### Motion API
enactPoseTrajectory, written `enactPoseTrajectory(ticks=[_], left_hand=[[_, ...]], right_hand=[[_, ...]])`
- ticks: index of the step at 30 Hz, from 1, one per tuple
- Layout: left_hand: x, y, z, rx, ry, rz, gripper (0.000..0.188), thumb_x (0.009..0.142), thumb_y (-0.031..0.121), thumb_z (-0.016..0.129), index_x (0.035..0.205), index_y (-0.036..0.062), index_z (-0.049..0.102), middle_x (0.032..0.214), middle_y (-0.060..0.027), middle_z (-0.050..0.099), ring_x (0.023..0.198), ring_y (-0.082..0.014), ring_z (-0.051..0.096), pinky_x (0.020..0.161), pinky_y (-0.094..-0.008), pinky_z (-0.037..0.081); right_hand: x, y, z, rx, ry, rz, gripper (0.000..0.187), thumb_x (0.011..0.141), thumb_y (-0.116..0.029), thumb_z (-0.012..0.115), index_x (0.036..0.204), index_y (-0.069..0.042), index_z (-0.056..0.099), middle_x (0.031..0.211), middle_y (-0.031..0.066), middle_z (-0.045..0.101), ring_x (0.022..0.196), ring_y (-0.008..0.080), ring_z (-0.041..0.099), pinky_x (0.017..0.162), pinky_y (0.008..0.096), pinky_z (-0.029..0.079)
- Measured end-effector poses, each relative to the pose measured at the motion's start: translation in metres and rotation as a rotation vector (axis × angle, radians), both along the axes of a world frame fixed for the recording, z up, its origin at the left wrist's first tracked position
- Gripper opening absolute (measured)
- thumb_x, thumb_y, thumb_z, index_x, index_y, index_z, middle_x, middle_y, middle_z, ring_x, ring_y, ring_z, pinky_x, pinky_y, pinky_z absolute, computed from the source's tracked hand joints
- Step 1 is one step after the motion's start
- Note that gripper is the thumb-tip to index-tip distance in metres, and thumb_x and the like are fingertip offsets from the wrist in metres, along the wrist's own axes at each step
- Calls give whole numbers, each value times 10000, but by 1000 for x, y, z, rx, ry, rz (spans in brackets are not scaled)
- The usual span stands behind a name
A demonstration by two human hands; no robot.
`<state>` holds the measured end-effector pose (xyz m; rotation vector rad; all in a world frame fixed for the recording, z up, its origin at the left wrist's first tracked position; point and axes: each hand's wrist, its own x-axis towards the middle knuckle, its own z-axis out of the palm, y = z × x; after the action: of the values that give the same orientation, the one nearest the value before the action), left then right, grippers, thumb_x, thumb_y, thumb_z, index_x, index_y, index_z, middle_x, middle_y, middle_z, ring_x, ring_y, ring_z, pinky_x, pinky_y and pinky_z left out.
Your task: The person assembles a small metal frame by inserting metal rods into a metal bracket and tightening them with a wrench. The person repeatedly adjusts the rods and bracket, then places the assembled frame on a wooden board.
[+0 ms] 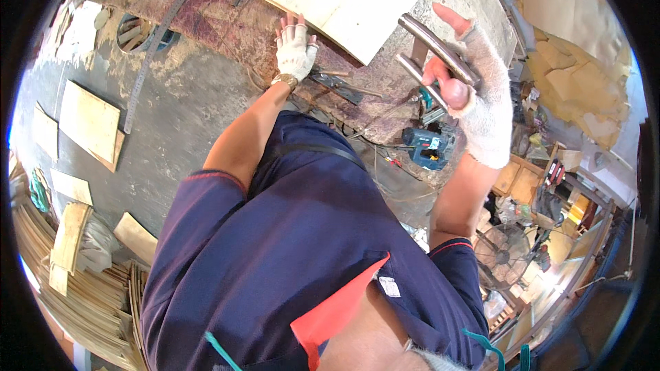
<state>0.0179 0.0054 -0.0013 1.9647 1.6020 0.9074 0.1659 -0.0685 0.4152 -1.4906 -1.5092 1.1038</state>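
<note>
The board (pixel 344 7) lies on the workbench (pixel 220 17), beyond and left of the power tool (pixel 427 148), the fan (pixel 502 256) farther right.

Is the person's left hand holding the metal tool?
No, the right hand grips the metal tool, while the left hand is at the board's edge.

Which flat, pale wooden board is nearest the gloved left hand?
The large, pale wooden board at the white-gloved left hand; the smaller boards lie farther left.

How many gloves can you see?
2: one white glove on the left hand at the edge of the pale board, a second glove on the right hand, which holds a two-bar metal tool. Others could be hidden.
</note>
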Motion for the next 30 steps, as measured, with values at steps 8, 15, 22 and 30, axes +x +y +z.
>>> enactPoseTrajectory(ticks=[8,15,22,30], left_hand=[[-37,-27,202,-428,-1154,-440,588,1051,496,547,1310,-25,634,1131,-118,717,993,-168,651,906,-324,497],[-36,-34,289,-708,-1095,-545,412,1038,370,639,1179,-15,685,1079,-42,717,876,-108,629,770,-271,521],[-17,-23,272,-289,-203,-689,408,1042,438,571,1190,74,680,814,-94,669,746,-225,641,704,-355,495],[-19,-22,256,-444,-135,-665,426,1015,468,591,1227,105,661,907,-139,710,839,-293,698,758,-399,530]], right_hand=[[-11,-16,-53,330,701,-155,706,1004,-416,655,1468,78,457,791,54,608,779,158,611,778,313,496],[-6,-30,-78,272,650,-135,620,998,-309,674,1480,33,483,1030,88,694,1083,194,651,986,352,502],[12,-52,-122,7,317,-352,372,1050,-220,601,1365,-26,635,1055,13,715,988,64,596,853,223,452],[8,-58,-139,-38,367,-392,387,1068,-296,573,1334,-26,650,1104,-3,699,1002,70,557,843,231,436]])
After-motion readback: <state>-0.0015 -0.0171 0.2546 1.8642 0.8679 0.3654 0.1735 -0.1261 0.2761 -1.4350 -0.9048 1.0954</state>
